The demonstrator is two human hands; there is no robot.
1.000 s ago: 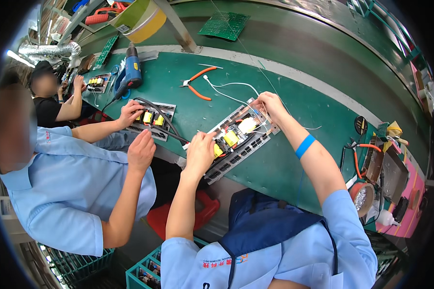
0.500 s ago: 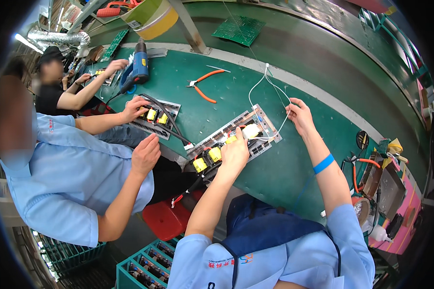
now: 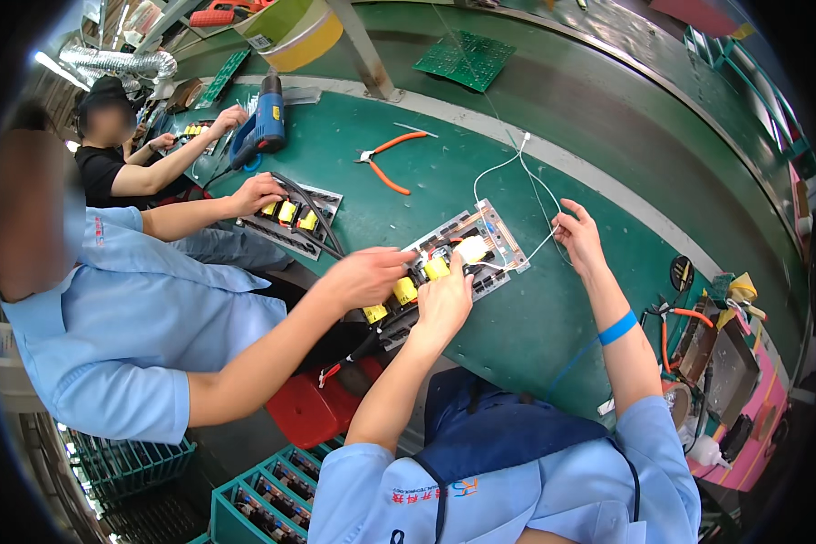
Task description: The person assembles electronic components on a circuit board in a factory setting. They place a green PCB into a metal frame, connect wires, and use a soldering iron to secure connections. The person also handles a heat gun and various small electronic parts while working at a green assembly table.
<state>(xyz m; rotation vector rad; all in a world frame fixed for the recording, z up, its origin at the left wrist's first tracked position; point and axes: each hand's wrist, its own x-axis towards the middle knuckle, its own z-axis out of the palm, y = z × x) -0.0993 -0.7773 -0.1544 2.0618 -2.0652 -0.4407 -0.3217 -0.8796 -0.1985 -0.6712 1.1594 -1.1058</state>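
A long circuit board (image 3: pixel 506 238) with yellow-wrapped transformers (image 3: pixel 404 290) lies at an angle on the green bench in front of me. My left hand (image 3: pixel 444 304) grips it around the middle, index finger stretched beside a white block (image 3: pixel 471 249). From the board's right end a thin white cable (image 3: pixel 499 166) loops up and back, its small white connector lying farther off on the bench. My right hand (image 3: pixel 580 238) pinches this cable right of the board, above the bench. A co-worker's hand (image 3: pixel 367 275) reaches over the board's left part, close to my left hand.
Orange-handled cutters (image 3: pixel 390 163) and a blue heat gun (image 3: pixel 267 122) lie farther back. The co-worker's other hand touches a second board (image 3: pixel 322 204) on the left. Bins with tools and tape (image 3: pixel 730 340) stand at right, a green crate (image 3: pixel 267 494) below left.
The co-worker's nearer hand has moved right, from beside the second board to over my board. My hands keep almost the same places, and the cable loop has shifted slightly.
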